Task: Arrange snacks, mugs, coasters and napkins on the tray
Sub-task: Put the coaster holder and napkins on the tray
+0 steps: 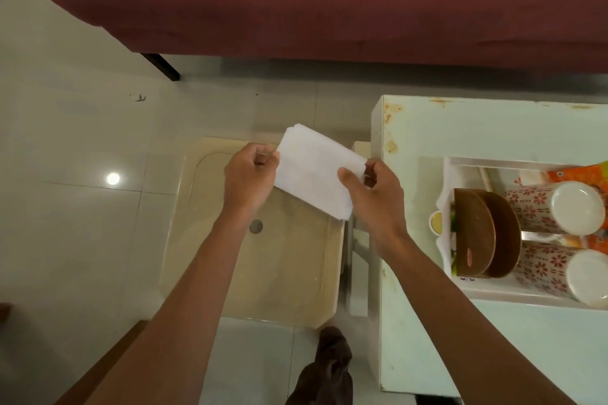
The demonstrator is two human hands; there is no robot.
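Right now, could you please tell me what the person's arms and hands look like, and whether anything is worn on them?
Both arms are bare along all that shows: no sleeves, watch, bracelets or gloves. The left hand and the right hand are bare too, and no rings can be made out. The fingernails look short and unpainted. No marks or tattoos show on either forearm.

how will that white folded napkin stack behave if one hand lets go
The white folded napkin stack would probably droop: it looks thin and soft, pinched at opposite edges by the left hand and right hand. Likely very light. Its layered edges may fan apart.
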